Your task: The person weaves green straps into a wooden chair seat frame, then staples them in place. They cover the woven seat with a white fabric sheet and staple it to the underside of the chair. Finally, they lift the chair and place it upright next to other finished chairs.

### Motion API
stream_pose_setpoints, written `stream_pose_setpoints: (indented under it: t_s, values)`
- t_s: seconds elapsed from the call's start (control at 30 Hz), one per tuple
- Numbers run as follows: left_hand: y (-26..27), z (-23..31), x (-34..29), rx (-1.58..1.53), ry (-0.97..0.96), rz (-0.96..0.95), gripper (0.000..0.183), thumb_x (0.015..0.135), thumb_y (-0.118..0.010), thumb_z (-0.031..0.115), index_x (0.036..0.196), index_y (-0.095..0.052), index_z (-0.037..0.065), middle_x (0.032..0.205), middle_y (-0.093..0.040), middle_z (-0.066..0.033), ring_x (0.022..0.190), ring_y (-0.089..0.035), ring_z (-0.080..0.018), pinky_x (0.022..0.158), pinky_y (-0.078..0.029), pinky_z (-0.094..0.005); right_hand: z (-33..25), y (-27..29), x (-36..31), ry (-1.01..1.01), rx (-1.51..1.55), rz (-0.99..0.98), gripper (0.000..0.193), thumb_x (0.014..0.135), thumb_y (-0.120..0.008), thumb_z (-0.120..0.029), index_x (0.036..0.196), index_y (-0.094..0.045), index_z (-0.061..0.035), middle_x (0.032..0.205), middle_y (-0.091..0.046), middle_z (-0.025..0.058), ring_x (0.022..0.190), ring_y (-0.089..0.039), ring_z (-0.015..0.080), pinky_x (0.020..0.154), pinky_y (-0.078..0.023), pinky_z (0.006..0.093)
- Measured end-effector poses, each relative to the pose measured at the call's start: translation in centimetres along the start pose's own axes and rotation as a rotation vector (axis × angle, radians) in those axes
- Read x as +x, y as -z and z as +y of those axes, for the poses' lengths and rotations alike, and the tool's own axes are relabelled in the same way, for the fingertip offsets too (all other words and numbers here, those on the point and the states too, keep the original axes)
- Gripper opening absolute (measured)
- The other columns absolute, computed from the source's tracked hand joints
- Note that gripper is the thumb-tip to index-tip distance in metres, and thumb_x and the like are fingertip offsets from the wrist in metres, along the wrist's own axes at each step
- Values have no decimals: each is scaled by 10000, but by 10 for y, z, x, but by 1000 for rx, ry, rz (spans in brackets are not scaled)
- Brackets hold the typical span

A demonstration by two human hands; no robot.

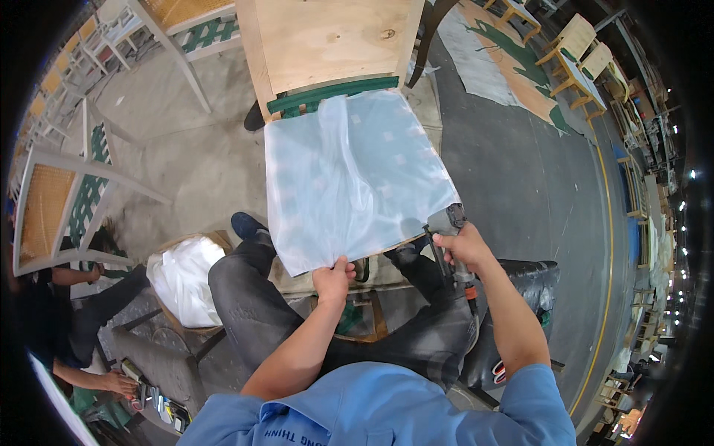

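The translucent pale-blue plastic sheet [353,175] already lies over the wooden chair seat [331,37], its near edge pinched by the left hand [333,281], while the right hand [465,249] grips a grey staple gun [446,223] at the corner (fastening apparently unfinished).

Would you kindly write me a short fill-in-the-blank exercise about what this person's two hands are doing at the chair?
1. The left hand pinches the near edge of a clear ____ sheet.
2. The right hand grips a grey staple ____ at the sheet's near right corner.
3. The sheet lies over the seat of a wooden ____.
4. A box at the person's left holds ____ plastic.

Missing words: plastic; gun; chair; white
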State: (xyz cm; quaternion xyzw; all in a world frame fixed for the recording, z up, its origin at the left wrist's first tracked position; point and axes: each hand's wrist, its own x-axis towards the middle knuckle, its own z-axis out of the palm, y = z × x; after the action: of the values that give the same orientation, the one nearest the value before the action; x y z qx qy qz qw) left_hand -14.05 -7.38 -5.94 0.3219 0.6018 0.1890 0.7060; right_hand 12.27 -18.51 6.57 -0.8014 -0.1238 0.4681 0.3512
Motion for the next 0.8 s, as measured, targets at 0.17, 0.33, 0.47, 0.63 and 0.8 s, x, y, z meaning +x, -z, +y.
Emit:
stream_pose_setpoints:
  t_s: [0.17,0.33,0.47,0.63,0.8]
  values:
    - [-4,-5,1,-52,-33,-5,206,995,-678,143,1064,-670,-51,829,-719,-100,672,-691,-180,617,-552,-302,4,-17,-4,-5,-54,16,262,902,-786,-168,1046,-657,8,809,-656,39,515,-562,117,444,-435,292]
    - [-2,-10,5,-90,-40,-12,210,992,-679,124,1087,-657,-61,859,-718,-110,695,-689,-178,618,-566,-310,11,-23,0,-61,-123,43,262,903,-781,-162,1052,-654,13,811,-659,44,515,-555,126,448,-440,311]
    - [-3,-7,3,-81,-47,-19,232,987,-677,105,1111,-647,-90,861,-710,-112,709,-691,-190,622,-590,-322,18,-26,-1,-13,-91,64,227,900,-777,-160,1014,-656,-5,773,-640,32,518,-551,116,453,-438,294]
    - [1,-5,3,-34,-76,-2,237,963,-690,74,1089,-652,-123,877,-715,-133,711,-697,-202,620,-602,-332,3,-33,-7,-59,-140,33,226,903,-774,-167,1043,-667,-26,841,-654,34,543,-573,121,465,-444,289]
    - [3,1,2,66,-81,18,227,936,-716,72,1034,-682,-130,856,-731,-146,692,-706,-205,616,-583,-325,-1,-43,-14,-70,-24,-41,331,901,-785,-196,1137,-654,-3,932,-686,64,562,-610,145,461,-450,310]
